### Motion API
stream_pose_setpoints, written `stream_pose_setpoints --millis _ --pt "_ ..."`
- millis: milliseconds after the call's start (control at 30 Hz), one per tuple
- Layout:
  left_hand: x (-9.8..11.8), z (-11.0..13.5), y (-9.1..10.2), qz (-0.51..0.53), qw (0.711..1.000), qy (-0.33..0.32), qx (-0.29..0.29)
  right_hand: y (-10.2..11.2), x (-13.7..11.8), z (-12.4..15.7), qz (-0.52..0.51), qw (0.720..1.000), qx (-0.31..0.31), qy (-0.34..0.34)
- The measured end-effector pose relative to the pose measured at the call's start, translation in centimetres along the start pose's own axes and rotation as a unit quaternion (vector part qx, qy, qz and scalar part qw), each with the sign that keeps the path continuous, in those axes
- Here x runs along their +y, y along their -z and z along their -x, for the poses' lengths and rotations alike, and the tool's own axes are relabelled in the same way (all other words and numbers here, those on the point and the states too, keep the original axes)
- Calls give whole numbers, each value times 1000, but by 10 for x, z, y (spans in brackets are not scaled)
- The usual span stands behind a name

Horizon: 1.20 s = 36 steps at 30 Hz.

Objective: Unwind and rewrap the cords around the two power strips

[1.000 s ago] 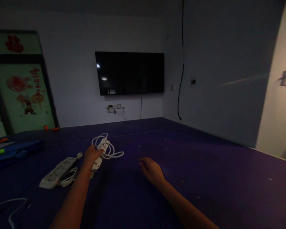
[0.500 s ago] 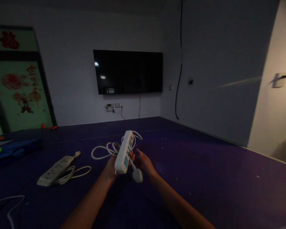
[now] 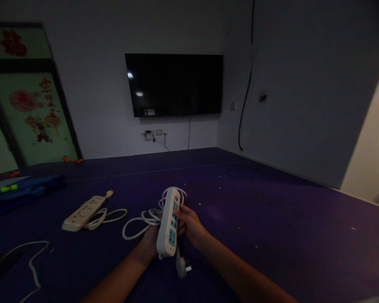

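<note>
A white power strip (image 3: 164, 227) with blue socket faces is held up in front of me, tilted, its socket side turned to the right. My left hand (image 3: 150, 240) supports it from the left and below, its fingers mostly hidden behind the strip. On the right edge, my right hand (image 3: 189, 224) grips it with the thumb on the socket face and other fingers curled behind. The strip's white cord (image 3: 139, 219) loops out to the left and behind the top end. Its plug (image 3: 181, 267) dangles below the right hand, metal prongs pointing right.
A second power strip (image 3: 84, 213) lies on the purple floor (image 3: 271, 235) to the left, its cord coiled beside it. Nearer is a loose white cable (image 3: 33, 263). Blue cloth (image 3: 34, 188) lies farther left. A television (image 3: 177, 86) hangs on the far wall.
The power strip has come lower in view and its sockets face me more. My right hand has moved from beside it onto its right edge. The plug has swung round, showing its prongs.
</note>
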<state>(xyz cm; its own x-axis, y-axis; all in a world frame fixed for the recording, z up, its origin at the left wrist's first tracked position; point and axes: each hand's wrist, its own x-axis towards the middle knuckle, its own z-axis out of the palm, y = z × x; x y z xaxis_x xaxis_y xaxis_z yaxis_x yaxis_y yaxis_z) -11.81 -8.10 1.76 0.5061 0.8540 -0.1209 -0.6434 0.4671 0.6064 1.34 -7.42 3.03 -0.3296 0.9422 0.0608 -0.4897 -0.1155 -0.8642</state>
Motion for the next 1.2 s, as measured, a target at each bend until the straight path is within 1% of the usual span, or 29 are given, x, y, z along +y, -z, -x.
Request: stream_pose_setpoints --millis 67,200,300,400,533,667,800,867,967,1067,1133,1200 --pt "-4 -1 2 18 1000 -11 21 0 2 1 11 1000 11 -6" --pt "-7 0 3 13 1000 -14 19 4 0 0 8 1000 15 9" --pt "-7 2 4 -13 998 -53 27 7 -1 -1 -4 999 26 30" --pt "-6 2 5 -33 996 -73 41 10 -2 -2 -8 999 42 23" --pt "-4 -1 7 -24 998 -52 36 12 -4 -3 -1 997 73 11" --pt "-2 -4 10 -11 999 -46 23 13 -8 -4 8 998 64 8" --pt "-2 -3 9 -13 995 -56 77 13 -7 -5 57 996 62 19" --pt "-2 -1 6 -18 993 -53 103 12 -5 -5 84 994 64 43" --pt "-2 1 1 -22 992 -45 120 11 2 -6 111 989 50 89" --pt "-1 3 -2 -22 991 -51 123 13 6 -9 134 984 44 112" --pt "-1 4 -3 -25 992 -55 114 19 6 -12 145 981 60 110" --pt "-1 4 -3 -35 994 -51 94 28 3 -16 138 983 75 96"
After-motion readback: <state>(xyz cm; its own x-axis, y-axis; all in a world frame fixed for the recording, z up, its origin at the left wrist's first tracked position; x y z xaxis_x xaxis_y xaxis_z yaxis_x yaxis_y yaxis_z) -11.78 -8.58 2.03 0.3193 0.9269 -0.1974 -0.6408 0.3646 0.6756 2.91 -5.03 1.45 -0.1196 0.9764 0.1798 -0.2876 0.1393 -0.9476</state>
